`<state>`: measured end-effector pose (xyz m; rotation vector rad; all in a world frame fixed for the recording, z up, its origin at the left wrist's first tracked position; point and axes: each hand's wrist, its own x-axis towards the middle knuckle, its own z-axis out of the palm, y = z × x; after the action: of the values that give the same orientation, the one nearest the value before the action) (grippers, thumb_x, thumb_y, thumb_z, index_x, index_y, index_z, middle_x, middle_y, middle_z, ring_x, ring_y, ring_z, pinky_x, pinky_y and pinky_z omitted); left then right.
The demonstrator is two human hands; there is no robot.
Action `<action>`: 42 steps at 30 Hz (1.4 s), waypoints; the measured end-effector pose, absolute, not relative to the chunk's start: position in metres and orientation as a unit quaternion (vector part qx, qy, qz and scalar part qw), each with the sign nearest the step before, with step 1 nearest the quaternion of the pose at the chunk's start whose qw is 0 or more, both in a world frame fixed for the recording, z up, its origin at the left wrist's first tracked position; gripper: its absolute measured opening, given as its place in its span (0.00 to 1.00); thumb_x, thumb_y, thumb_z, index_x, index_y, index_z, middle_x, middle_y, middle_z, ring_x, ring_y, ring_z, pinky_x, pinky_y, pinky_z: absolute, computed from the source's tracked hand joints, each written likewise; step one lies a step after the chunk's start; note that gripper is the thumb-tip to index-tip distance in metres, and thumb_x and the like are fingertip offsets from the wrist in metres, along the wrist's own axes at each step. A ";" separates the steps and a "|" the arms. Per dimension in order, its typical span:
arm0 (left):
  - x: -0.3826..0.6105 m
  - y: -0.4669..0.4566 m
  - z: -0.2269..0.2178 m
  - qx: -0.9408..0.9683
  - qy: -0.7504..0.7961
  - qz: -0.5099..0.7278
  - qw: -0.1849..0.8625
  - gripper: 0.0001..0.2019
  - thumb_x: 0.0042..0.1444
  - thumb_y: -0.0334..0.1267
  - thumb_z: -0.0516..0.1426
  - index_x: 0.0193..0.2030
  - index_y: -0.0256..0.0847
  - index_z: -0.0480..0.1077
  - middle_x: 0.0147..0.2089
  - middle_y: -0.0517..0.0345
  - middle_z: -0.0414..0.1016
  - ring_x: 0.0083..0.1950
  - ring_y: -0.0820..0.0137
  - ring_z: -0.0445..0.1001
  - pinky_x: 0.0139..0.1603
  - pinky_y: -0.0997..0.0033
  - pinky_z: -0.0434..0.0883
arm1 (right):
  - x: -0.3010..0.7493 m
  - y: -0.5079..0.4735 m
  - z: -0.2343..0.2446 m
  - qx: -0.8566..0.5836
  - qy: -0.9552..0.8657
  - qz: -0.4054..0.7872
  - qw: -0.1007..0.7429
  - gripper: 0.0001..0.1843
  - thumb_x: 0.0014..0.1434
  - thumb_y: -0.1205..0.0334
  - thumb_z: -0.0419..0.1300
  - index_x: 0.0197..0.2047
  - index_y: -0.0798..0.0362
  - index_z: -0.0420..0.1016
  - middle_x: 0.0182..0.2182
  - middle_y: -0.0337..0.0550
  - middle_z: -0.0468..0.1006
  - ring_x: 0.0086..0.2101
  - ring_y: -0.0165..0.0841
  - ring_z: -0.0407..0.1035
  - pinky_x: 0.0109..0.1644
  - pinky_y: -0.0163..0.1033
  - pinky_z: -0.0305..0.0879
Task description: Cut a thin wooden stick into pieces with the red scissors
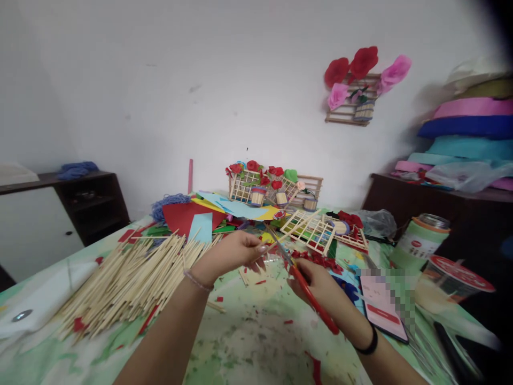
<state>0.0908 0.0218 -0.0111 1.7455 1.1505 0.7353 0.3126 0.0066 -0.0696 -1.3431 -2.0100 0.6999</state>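
My left hand [234, 254] pinches a thin wooden stick [297, 228], which slants up and away to the right. In my right hand [320, 286] is a pair of scissors [310, 297] with red-orange handles. Their blades point up and left and cross the stick near my left fingertips; whether they touch it I cannot tell. To the left of my left hand lies a large pile of wooden sticks [136, 278]. Beyond the hands are stick lattices [308, 232] and red paper scraps [320, 262].
Coloured paper sheets [184, 216] and blue yarn [170, 206] lie at the back left. Lattices with paper flowers [276, 184] lean against the wall. A phone [382, 305], a green bottle [419, 243] and a lidded cup [449, 283] stand or lie at the right. Scraps dot the tablecloth [248, 337].
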 end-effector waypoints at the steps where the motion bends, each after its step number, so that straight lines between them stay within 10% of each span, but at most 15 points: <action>1: 0.083 0.020 -0.008 0.717 0.475 0.315 0.402 0.19 0.48 0.54 0.58 0.26 0.36 0.71 0.28 0.53 0.77 0.31 0.66 0.76 0.31 0.72 0.70 | 0.315 0.008 -0.069 -0.508 -0.757 0.267 0.311 0.08 0.48 0.58 0.56 0.26 0.52 0.62 0.24 0.38 0.67 0.26 0.30 0.59 0.28 0.34 0.56; 10: 0.037 -0.003 -0.050 0.841 0.531 0.098 0.043 0.15 0.59 0.39 0.51 0.23 0.39 0.69 0.26 0.55 0.72 0.30 0.68 0.71 0.30 0.71 0.60 | 0.332 0.008 -0.048 -0.503 -0.721 0.304 0.367 0.14 0.47 0.52 0.58 0.31 0.53 0.66 0.23 0.38 0.65 0.24 0.29 0.58 0.25 0.34 0.57; 17: 0.005 0.005 -0.122 0.875 0.479 0.051 0.037 0.08 0.57 0.30 0.53 0.30 0.40 0.72 0.38 0.53 0.72 0.38 0.67 0.71 0.38 0.71 0.63 | 0.339 0.002 -0.040 -0.477 -0.745 0.270 0.380 0.12 0.49 0.53 0.59 0.31 0.53 0.68 0.24 0.38 0.68 0.24 0.30 0.60 0.26 0.34 0.58; 32: -0.003 -0.005 -0.125 0.889 0.446 0.075 0.069 0.08 0.60 0.36 0.53 0.42 0.41 0.72 0.43 0.53 0.72 0.45 0.66 0.71 0.48 0.67 0.67 | 0.344 -0.006 -0.028 -0.465 -0.737 0.288 0.398 0.14 0.48 0.51 0.61 0.30 0.53 0.67 0.24 0.36 0.65 0.25 0.29 0.59 0.27 0.34 0.59; 42: 0.080 -0.008 -0.015 0.767 0.413 0.475 -0.126 0.08 0.63 0.37 0.52 0.44 0.40 0.70 0.44 0.51 0.74 0.48 0.66 0.71 0.51 0.64 0.67 | 0.328 -0.008 -0.039 -0.423 -0.721 0.362 0.412 0.10 0.49 0.56 0.59 0.30 0.53 0.64 0.24 0.35 0.62 0.24 0.27 0.55 0.26 0.33 0.54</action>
<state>0.0800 -0.0077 -0.0148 2.6235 1.4135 1.6261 0.3281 -0.0083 -0.0390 -1.0645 -1.8142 0.9115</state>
